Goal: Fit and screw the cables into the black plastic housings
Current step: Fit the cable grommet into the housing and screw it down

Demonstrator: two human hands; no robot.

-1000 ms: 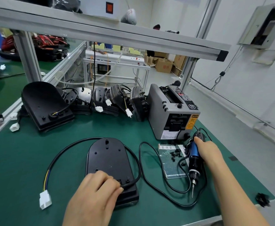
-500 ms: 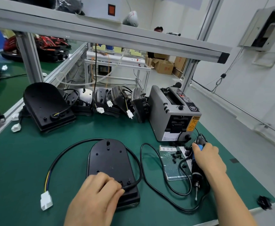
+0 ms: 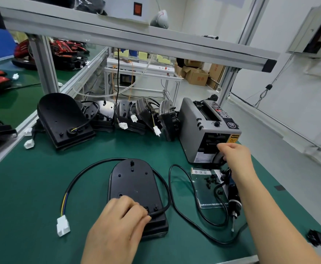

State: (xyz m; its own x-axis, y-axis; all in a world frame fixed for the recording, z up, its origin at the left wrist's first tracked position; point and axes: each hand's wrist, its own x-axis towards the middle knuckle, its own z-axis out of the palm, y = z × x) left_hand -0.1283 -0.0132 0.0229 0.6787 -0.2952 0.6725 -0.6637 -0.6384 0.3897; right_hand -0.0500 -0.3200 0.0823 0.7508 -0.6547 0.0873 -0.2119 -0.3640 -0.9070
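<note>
A black plastic housing lies flat on the green mat, its underside up. A black cable loops around it and ends in a white connector at the left. My left hand rests on the housing's near end and pinches the cable where it enters. My right hand is at the front outlet of the grey tape dispenser, fingers curled around a greyish strip of tape there. The electric screwdriver lies on the mat under my right forearm, tip toward me.
Small black screws lie on a clear bag beside the screwdriver. Several more housings with cables stand along the back, one large housing at the left. A small black part sits near the mat's right front corner. An aluminium post rises at the back left.
My right hand has let go of the screwdriver, which now lies on the mat, and has moved up to the tape dispenser's outlet. My left hand has stayed on the housing and cable.
</note>
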